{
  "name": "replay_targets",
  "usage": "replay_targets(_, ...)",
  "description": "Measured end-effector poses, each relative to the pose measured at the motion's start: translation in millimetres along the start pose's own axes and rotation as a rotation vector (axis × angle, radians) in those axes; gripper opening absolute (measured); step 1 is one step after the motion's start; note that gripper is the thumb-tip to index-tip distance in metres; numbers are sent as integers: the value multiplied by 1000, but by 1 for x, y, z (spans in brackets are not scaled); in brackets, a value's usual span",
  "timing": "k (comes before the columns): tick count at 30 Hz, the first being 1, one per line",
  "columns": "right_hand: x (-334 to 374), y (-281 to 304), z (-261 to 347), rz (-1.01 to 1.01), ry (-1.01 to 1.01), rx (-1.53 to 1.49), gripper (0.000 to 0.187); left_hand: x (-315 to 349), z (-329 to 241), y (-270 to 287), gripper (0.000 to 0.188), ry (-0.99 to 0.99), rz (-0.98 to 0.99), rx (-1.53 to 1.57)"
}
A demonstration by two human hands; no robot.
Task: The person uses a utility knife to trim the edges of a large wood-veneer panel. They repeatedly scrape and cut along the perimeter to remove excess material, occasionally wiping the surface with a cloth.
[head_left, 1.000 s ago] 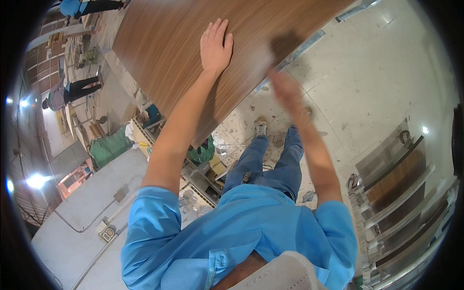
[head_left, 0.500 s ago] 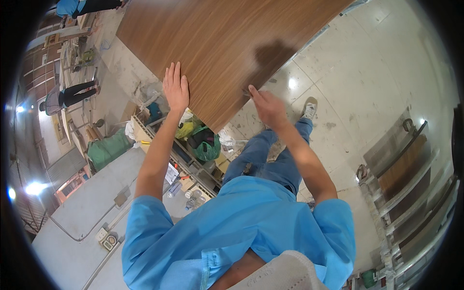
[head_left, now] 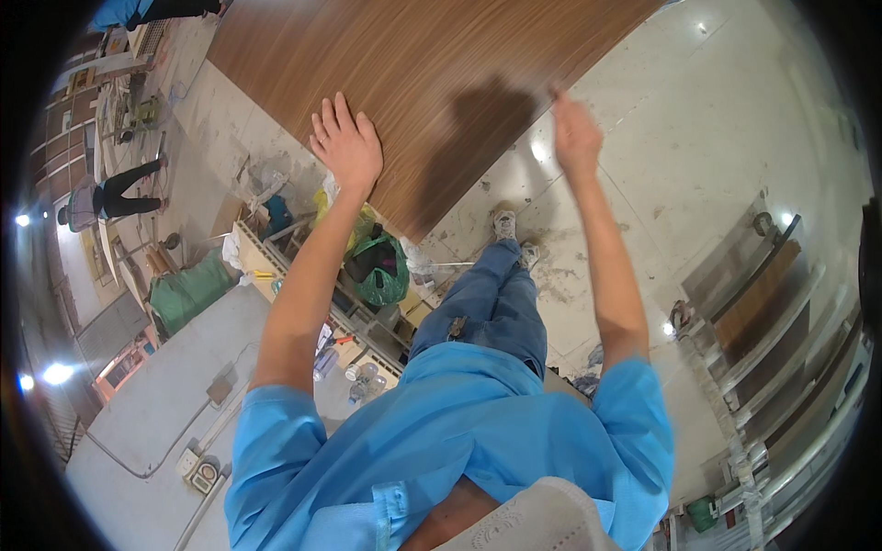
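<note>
A large brown wood-grain panel (head_left: pixel 395 83) stretches away in front of me. My left hand (head_left: pixel 349 147) rests on it near its left edge, palm down with the fingers spread. My right hand (head_left: pixel 577 133) is closed at the panel's right edge, slightly blurred, its thumb and fingertips pinched together. Something small and dark seems to show at those fingertips, too small to name. A dark shadow falls on the panel beside this hand.
Below the panel's near corner, a green plastic bag (head_left: pixel 381 271) sits among clutter by a shelf. A grey surface (head_left: pixel 138 404) lies at lower left. Racked boards (head_left: pixel 763 285) stand at right. Two other people are at far left, one in dark trousers (head_left: pixel 133 179).
My right hand has moved forward and right along the panel's edge. My left hand has stayed on the panel with its fingers spread wider. My feet have come closer together.
</note>
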State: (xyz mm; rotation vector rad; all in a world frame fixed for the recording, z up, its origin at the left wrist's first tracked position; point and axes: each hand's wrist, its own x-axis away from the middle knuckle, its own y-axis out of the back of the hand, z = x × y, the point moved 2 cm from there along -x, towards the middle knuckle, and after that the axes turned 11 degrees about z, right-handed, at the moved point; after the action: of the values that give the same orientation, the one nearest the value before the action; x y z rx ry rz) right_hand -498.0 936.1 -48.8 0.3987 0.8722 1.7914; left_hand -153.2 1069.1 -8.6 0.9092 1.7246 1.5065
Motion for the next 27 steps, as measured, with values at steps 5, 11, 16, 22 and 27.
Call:
replay_targets(5, 91, -48, 75, 109, 327, -110, 51, -2, 0, -1, 61, 22, 4, 11)
replay_targets(11, 9, 1, 5, -37, 28, -44, 33, -2, -1, 1, 61, 25, 8, 37)
replay_targets(16, 13, -19, 13, -226, 190, 13, 46, -3, 1, 1, 61, 28, -1, 53)
replay_targets(22, 140, -87, 114, 20, 377, -115, 46, -4, 0, 2, 61, 21, -6, 73)
replay_targets(27, 81, -52, 68, -165, 386, -114, 29, -6, 0, 4, 62, 36, 34, 66)
